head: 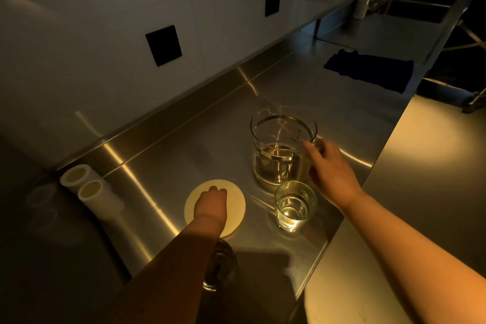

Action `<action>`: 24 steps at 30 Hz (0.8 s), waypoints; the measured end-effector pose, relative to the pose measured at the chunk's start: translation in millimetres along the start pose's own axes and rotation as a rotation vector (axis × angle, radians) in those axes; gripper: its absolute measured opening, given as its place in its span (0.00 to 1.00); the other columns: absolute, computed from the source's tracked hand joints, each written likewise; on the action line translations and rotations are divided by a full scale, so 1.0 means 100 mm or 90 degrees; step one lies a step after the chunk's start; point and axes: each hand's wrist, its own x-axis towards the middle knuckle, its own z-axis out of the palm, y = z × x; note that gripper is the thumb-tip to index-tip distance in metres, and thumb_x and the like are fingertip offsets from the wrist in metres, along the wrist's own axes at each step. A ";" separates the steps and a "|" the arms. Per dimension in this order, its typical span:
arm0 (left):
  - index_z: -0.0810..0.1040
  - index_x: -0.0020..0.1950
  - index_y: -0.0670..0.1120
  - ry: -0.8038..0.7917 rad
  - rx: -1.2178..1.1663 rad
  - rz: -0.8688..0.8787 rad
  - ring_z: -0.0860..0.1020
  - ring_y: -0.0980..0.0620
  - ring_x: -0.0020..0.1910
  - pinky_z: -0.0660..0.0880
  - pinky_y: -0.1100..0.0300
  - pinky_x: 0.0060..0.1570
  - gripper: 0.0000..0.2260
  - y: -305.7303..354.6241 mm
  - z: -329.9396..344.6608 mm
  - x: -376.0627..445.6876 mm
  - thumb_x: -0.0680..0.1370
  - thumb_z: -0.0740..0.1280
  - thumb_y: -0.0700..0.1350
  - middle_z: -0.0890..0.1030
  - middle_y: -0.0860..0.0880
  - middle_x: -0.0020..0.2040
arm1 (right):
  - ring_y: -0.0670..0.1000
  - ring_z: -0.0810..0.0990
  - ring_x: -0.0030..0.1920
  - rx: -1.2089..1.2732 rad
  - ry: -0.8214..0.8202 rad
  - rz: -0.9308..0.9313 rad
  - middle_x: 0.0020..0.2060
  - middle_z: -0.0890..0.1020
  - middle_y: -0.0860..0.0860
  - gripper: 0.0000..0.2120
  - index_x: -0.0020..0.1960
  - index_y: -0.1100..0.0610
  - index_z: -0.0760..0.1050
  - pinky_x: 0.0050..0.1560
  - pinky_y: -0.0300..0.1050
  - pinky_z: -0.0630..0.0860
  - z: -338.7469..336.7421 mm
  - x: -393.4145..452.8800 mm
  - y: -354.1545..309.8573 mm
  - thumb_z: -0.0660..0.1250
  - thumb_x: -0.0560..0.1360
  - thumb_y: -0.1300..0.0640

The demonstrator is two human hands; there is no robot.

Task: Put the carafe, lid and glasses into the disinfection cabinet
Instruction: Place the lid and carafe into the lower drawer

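Steel counter (168,155), dim. Nearest, half hidden under left forearm: glass (221,265). Next, left hand (211,205) curled atop round pale lid (231,192), fingertips hidden, so real grasp unclear. Beside it, second glass (294,205). Beyond, right hand (328,166) reaching, fingers loose, at clear carafe (278,150). Farthest: dark cloth (373,68).

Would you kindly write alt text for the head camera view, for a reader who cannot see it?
On a steel counter, a person's left hand rests on a round pale lid while the right hand reaches the handle side of a glass carafe. One glass stands before the carafe, another beneath the left forearm.
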 end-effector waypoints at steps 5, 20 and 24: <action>0.66 0.70 0.45 0.013 0.006 0.004 0.72 0.43 0.63 0.71 0.51 0.62 0.19 -0.01 0.00 0.00 0.79 0.60 0.40 0.70 0.43 0.65 | 0.60 0.54 0.73 0.013 0.018 -0.019 0.74 0.53 0.58 0.45 0.74 0.57 0.58 0.57 0.58 0.74 0.02 0.02 -0.06 0.74 0.62 0.71; 0.61 0.72 0.45 -0.011 -0.004 -0.015 0.68 0.43 0.65 0.71 0.50 0.61 0.27 0.01 0.04 -0.02 0.75 0.67 0.41 0.66 0.43 0.67 | 0.60 0.75 0.52 0.037 0.095 -0.070 0.53 0.75 0.59 0.30 0.56 0.60 0.72 0.37 0.47 0.74 -0.04 0.22 -0.11 0.74 0.56 0.74; 0.60 0.71 0.44 -0.008 -0.016 -0.030 0.66 0.42 0.65 0.71 0.50 0.60 0.25 0.03 -0.02 -0.03 0.76 0.65 0.40 0.65 0.42 0.67 | 0.61 0.76 0.53 0.011 0.083 -0.061 0.53 0.76 0.60 0.30 0.56 0.61 0.74 0.40 0.50 0.75 -0.09 0.23 -0.14 0.76 0.56 0.72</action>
